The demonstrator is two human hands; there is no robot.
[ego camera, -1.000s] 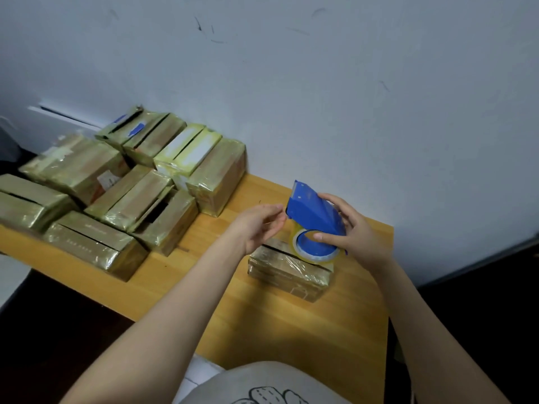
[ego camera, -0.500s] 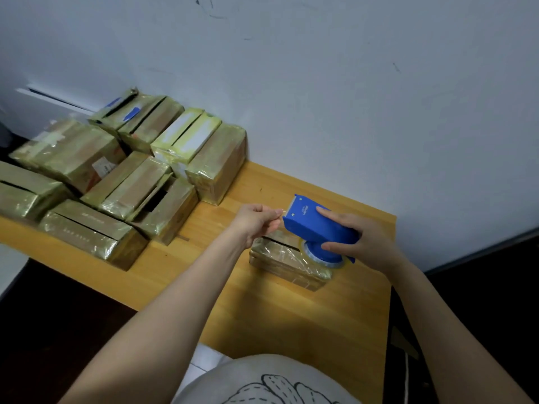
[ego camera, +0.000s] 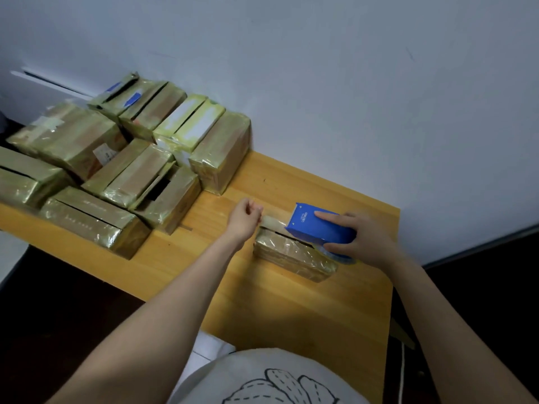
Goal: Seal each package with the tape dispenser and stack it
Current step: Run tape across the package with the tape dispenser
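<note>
Nearest the viewer on the wooden surface [ego camera: 262,310], the package [ego camera: 291,256] lies flat, just below both sets of fingers, its long axis running from the left hand [ego camera: 244,218] across to the right hand [ego camera: 360,239]. The right hand's fingers wrap the blue tape dispenser [ego camera: 316,225], forefinger laid along its top and thumb underneath, holding it over the package's right end. The left hand's fingers are curled and pinch the free end of the tape [ego camera: 272,222], drawn taut from the dispenser's mouth above the package's left end. Laying the strip probably calls for lowering it along that long axis; the left hand is nearer the starting edge. Well left of the left fingers and farther back sits the pile of wrapped packages [ego camera: 116,170]; one box [ego camera: 164,193] has parted flaps showing a dark gap, its contents hidden.
</note>
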